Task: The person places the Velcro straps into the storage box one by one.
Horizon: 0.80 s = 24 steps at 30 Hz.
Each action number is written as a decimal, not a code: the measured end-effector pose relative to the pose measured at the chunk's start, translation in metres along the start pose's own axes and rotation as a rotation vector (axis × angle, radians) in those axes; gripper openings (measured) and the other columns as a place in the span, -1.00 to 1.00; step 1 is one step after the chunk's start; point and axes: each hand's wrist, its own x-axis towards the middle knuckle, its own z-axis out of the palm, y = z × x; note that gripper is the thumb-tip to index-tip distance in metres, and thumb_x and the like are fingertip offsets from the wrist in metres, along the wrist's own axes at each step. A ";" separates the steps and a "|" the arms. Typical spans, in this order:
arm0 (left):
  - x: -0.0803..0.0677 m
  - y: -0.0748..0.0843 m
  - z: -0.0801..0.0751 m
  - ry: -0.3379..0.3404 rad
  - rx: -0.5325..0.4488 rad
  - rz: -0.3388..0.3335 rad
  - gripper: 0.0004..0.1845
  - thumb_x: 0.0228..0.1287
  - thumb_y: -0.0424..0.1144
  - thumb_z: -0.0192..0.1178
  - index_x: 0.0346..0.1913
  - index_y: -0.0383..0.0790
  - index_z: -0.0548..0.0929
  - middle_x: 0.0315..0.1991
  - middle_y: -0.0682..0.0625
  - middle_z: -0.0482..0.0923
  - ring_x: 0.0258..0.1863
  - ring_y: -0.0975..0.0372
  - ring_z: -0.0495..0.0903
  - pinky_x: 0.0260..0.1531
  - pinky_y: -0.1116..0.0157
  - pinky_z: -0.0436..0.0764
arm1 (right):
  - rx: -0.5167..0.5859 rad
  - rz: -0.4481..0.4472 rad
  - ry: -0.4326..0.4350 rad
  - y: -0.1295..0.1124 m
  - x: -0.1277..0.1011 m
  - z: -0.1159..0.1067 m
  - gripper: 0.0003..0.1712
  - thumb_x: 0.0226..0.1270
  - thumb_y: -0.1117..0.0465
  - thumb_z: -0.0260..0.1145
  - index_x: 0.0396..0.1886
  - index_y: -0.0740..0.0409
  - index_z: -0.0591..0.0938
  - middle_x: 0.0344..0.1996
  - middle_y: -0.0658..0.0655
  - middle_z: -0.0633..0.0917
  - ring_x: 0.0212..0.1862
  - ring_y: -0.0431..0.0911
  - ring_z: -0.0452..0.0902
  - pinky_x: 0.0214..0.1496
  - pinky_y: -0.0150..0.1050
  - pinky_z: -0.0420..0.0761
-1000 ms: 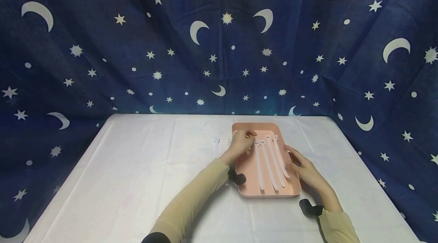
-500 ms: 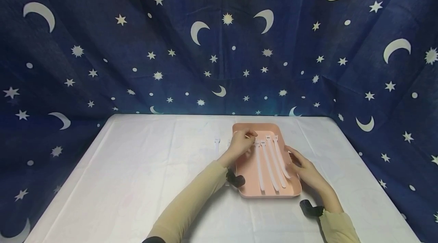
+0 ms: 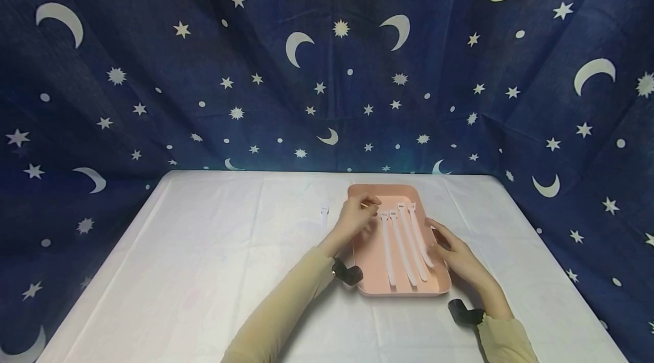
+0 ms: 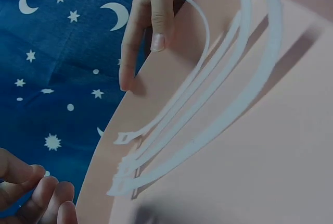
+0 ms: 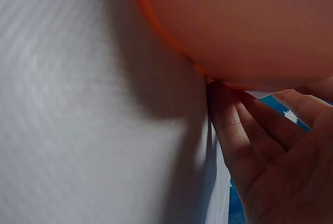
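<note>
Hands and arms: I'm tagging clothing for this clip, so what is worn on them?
Both arms wear long beige sleeves, the left sleeve and right sleeve. A small black device is strapped at each wrist, left and right. The hands are bare: no gloves visible.

Seen from the head camera, high and well back, looking forward and down across the white counter [image 3: 204, 272] to the starry backdrop [image 3: 327, 67], the pink tray [image 3: 375, 249] sits mid-frame. The left wrist camera looks from very near over the tray's floor [image 4: 250, 172] and its white strips [image 4: 208, 120] (the backdrop shows beyond the rim). The right wrist camera, nearer still, faces what appears to be the tray's outer wall [image 5: 234, 26] from counter level, blurred. All three views share the tray.
</note>
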 end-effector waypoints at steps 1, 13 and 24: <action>-0.001 0.000 -0.001 0.003 -0.006 -0.003 -0.84 0.31 -0.36 0.09 -0.17 -0.28 0.66 -0.25 -0.15 0.66 -0.26 0.05 0.71 -0.38 0.44 0.59 | 0.003 -0.002 0.002 0.000 0.000 0.000 -0.29 0.43 0.19 0.10 0.51 0.05 0.09 0.38 0.47 0.25 0.41 0.39 0.13 0.38 0.30 0.17; -0.013 -0.011 -0.008 0.076 -0.134 -0.019 -0.84 0.30 -0.41 0.09 -0.16 -0.34 0.65 -0.24 -0.21 0.66 -0.34 0.17 0.68 -0.20 0.12 0.70 | -0.001 0.004 0.001 0.001 0.000 0.000 -0.28 0.44 0.13 0.11 0.52 0.04 0.09 0.40 0.46 0.23 0.42 0.39 0.12 0.38 0.32 0.16; -0.022 -0.017 -0.017 0.123 -0.199 -0.056 -0.83 0.27 -0.40 0.10 -0.15 -0.34 0.65 -0.27 -0.23 0.66 -0.32 0.09 0.70 -0.20 0.11 0.70 | -0.012 0.001 0.006 0.000 0.000 0.001 -0.28 0.43 0.13 0.11 0.51 0.05 0.10 0.39 0.48 0.24 0.41 0.39 0.14 0.37 0.31 0.17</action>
